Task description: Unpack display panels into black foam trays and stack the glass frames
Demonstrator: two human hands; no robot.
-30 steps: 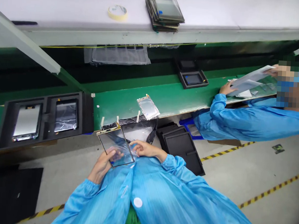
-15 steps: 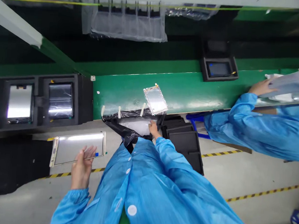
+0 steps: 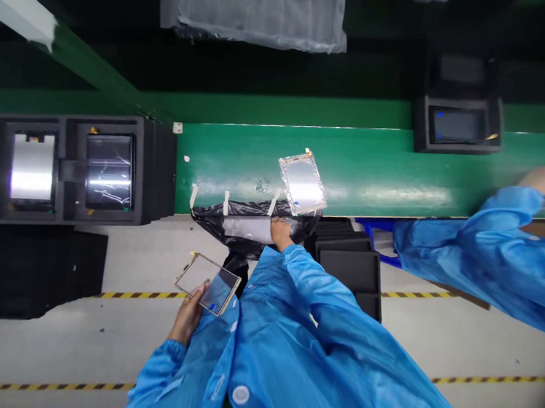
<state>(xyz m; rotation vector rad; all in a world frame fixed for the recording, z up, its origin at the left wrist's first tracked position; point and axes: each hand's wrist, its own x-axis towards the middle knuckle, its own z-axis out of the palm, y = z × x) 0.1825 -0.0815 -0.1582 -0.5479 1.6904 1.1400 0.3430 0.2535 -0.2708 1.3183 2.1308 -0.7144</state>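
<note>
My left hand [image 3: 186,314] grips a clear glass panel [image 3: 207,283] with a gold-coloured edge, held low in front of my blue smock. My right hand [image 3: 280,231] reaches into a black plastic bag [image 3: 234,223] taped to the front edge of the green belt [image 3: 367,167]; its fingers are partly hidden in the bag, next to clear film. A second shiny panel [image 3: 302,182] lies on the belt just above that hand.
A black foam tray [image 3: 71,167] with two screens sits on the belt at left. Another black tray [image 3: 457,124] with one screen stands at the far right. Empty black trays [image 3: 349,267] are stacked below the belt. A co-worker's blue sleeve [image 3: 482,254] reaches over the belt at right.
The left hand has turned the glass panel and drawn it in toward my body. The right hand stays at the bag. The view has tilted further down.
</note>
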